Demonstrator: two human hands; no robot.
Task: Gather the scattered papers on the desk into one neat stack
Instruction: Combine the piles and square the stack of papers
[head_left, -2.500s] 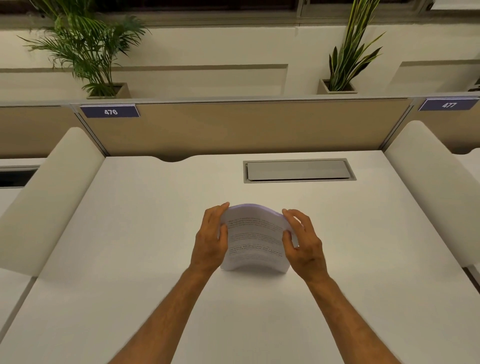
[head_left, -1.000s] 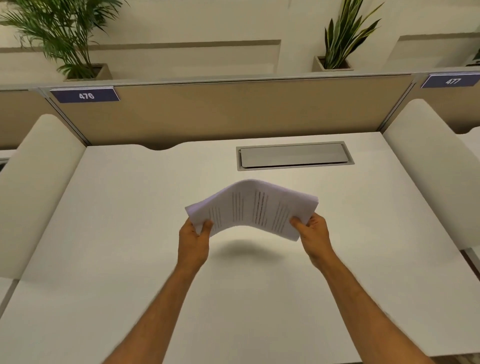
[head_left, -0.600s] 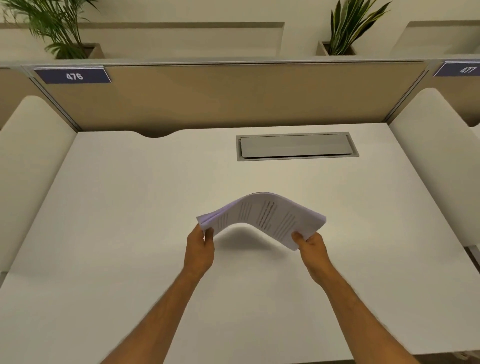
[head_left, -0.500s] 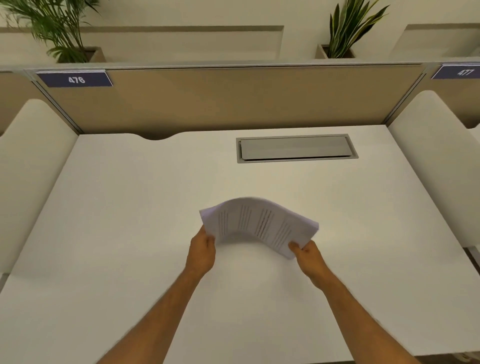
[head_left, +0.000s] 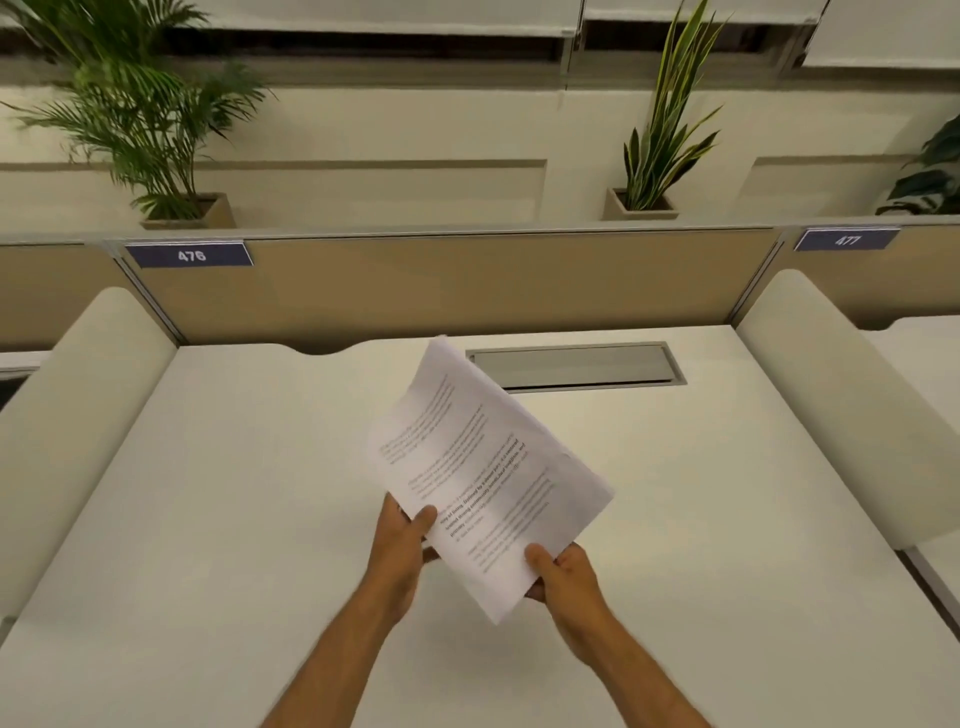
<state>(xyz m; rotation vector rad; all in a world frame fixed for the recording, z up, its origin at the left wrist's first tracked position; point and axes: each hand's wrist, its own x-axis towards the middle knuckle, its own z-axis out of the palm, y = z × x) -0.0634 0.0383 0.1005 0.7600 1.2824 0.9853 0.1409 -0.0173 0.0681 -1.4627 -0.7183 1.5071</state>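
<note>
A stack of printed white papers (head_left: 478, 467) is held in the air above the middle of the white desk (head_left: 234, 493), tilted so that its far corner points up and away. My left hand (head_left: 402, 540) pinches the stack's near left edge, thumb on top. My right hand (head_left: 558, 569) grips the near right corner, thumb on the printed face. The sheets lie together as one bundle. No loose papers show on the desk.
A grey cable hatch (head_left: 574, 364) is set into the desk behind the papers. A tan partition (head_left: 467, 286) closes the back, and rounded white dividers (head_left: 78, 405) (head_left: 831, 395) flank both sides. Potted plants (head_left: 156, 130) (head_left: 654, 130) stand beyond.
The stack has been lifted and turned from lying sideways and bowed to standing lengthwise, tilted up. Both hands have shifted to its near end. The camera has tilted upward.
</note>
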